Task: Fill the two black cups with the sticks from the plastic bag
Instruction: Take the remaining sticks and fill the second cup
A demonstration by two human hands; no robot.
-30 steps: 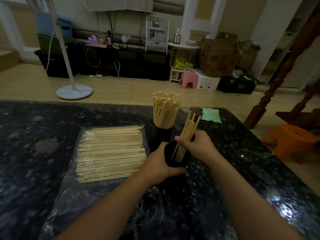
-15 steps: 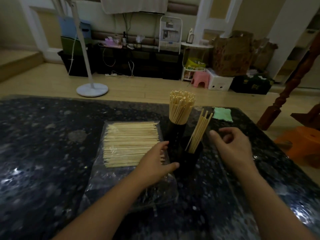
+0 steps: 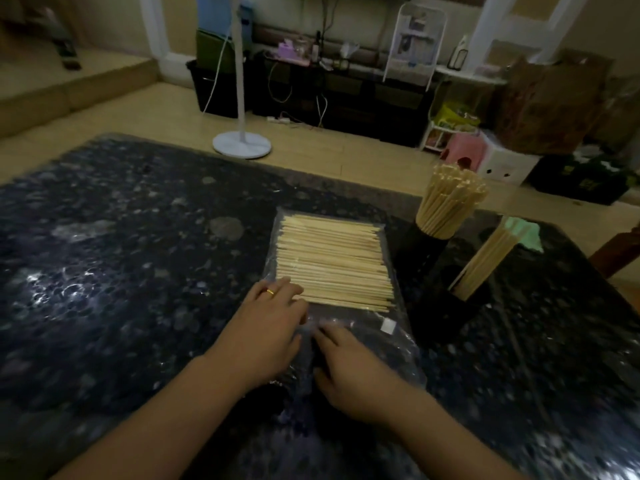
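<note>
Both hands are at the near, open end of the clear plastic bag [image 3: 349, 327], which lies flat on the dark speckled stone tabletop [image 3: 121, 271], roughly mid-way between its left and right edges. The pale wooden sticks [image 3: 332, 261] lie in a flat layer in the far half of the bag.

Left hand [image 3: 266, 327]: fingers [image 3: 284, 289] extended, slightly spread, tips resting on the near left corner of the stick layer. Right hand [image 3: 349, 368]: on the bag film just beside the left hand; frame is blurred, so whether its fingers pinch the film or lie flat, I cannot tell.

Far black cup [image 3: 420, 251], near the far right edge: packed full. Nearer black cup [image 3: 446, 317]: holds only a small slanted bundle.

Judged step: fetch the next handful for the nearer cup. To do it well, pin the film with one hand, slide the other inside, gather a modest bundle with ends aligned, and lift it level. Risk: the film drags, and sticks scatter.
</note>
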